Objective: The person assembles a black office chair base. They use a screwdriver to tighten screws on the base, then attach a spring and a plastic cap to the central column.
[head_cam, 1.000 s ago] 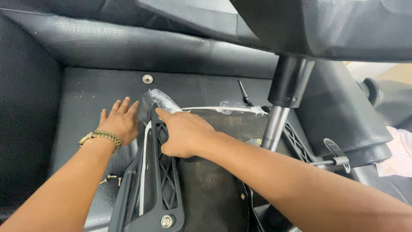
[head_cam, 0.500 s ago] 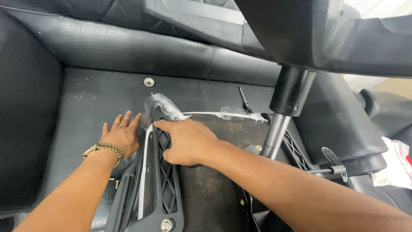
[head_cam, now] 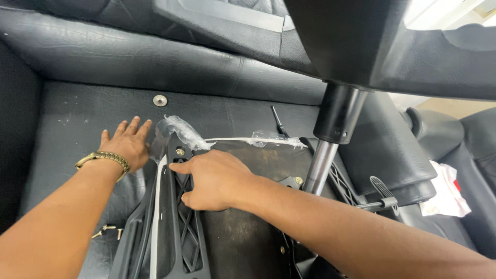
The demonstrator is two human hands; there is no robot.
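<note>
Resting palm-down on the underside of an upturned chair seat, the right hand (head_cam: 214, 178) lies with its fingers loosely curled and its forefinger stretched toward a small brass-coloured bolt head; it grips nothing. Beneath it runs a black moulded plastic bracket with a diamond lattice (head_cam: 186, 227), ribbed and matt, bolted to the dusty brown seat board (head_cam: 243, 232). Just left of the bracket, a few small brass screws (head_cam: 106, 231) lie loose on the worn black leather cushion (head_cam: 67, 129), which is scuffed and flecked with white. The left hand (head_cam: 128, 144), a gold link bracelet (head_cam: 103, 158) at its wrist, lies flat on that cushion with fingers spread and holds nothing, its fingertips near a crumpled scrap of clear plastic wrap (head_cam: 181, 132) that clings to the bracket's top end. To the right, a polished steel gas-lift column (head_cam: 319, 166) rises into a black cylindrical sleeve, blocking the view of the seat's far edge. A round metal stud (head_cam: 160, 100) sits farther back in the leather.
</note>
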